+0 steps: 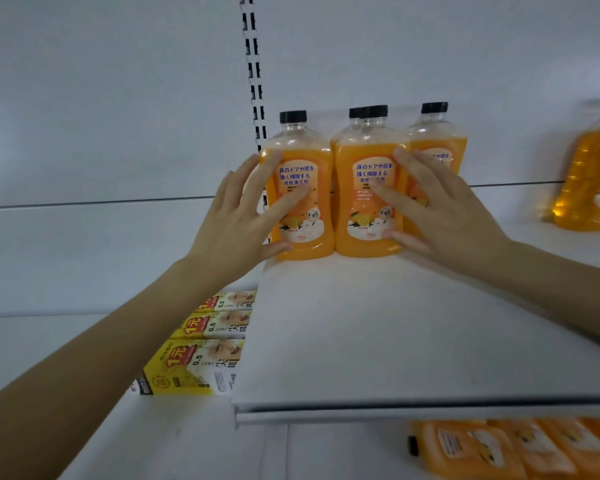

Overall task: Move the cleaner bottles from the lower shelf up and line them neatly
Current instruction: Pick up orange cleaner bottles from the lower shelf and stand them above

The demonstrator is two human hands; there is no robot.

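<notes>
Yellow boxes (201, 355) lie lower left and more bottles (520, 448) beneath the shelf (395, 341), where the left hand (232, 220) and right hand (444, 209), fingers spread in a loose grip, press flat on two upright front bottles (300, 202).

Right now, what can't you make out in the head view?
- Second-row bottle: only cap and shoulder show behind the front bottle.
- Back right bottle: lower body hidden by the right hand.
- Lower-shelf bottles: blurred, cut off by the frame edge; count unclear.

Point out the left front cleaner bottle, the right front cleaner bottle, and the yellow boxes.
left front cleaner bottle (300, 188): head view, on its label.
right front cleaner bottle (369, 202): head view, on its label.
yellow boxes (187, 367): head view, nearest box's top.
</notes>
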